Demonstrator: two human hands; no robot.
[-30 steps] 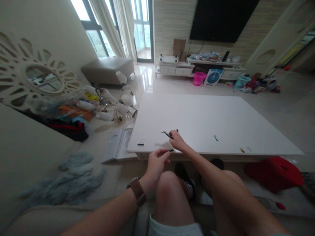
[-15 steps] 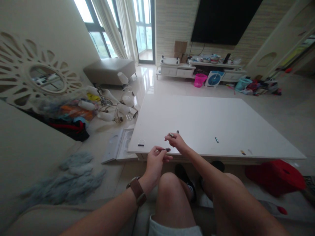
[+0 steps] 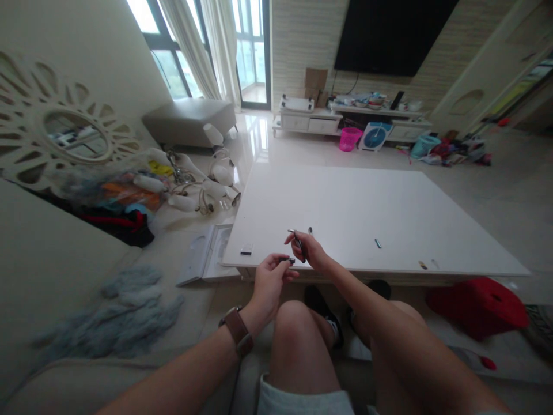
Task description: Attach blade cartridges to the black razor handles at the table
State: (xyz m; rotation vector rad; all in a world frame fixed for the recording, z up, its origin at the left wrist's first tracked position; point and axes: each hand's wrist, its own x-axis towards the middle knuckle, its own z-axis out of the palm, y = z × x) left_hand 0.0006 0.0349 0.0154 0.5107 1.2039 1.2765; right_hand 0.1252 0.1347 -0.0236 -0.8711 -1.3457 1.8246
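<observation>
My right hand (image 3: 309, 252) is above the near edge of a white table (image 3: 345, 202), fingers closed around a slim dark pen (image 3: 299, 245). The pen's silvery tip points up and left. Lower and to the left, my left hand (image 3: 273, 270) pinches a short dark cylinder (image 3: 288, 260) that looks like a pen cap. Pen and cylinder are close but apart. Just beyond my right hand lies a small dark-ended piece (image 3: 310, 230), too small to name. A small green stick-like item (image 3: 378, 243) rests farther right on the tabletop.
A small clear packet with a black strip (image 3: 246, 250) lies at the table's near left corner. Small scraps (image 3: 423, 265) are near the front edge. A red stool (image 3: 479, 308) stands at right; an open white box (image 3: 207, 253) and a chandelier (image 3: 207, 184) are on the floor at left.
My right hand has turned, so the dark pen now shows with its tip up and left. My left hand still pinches the short dark cylinder. The view has shifted slightly.
</observation>
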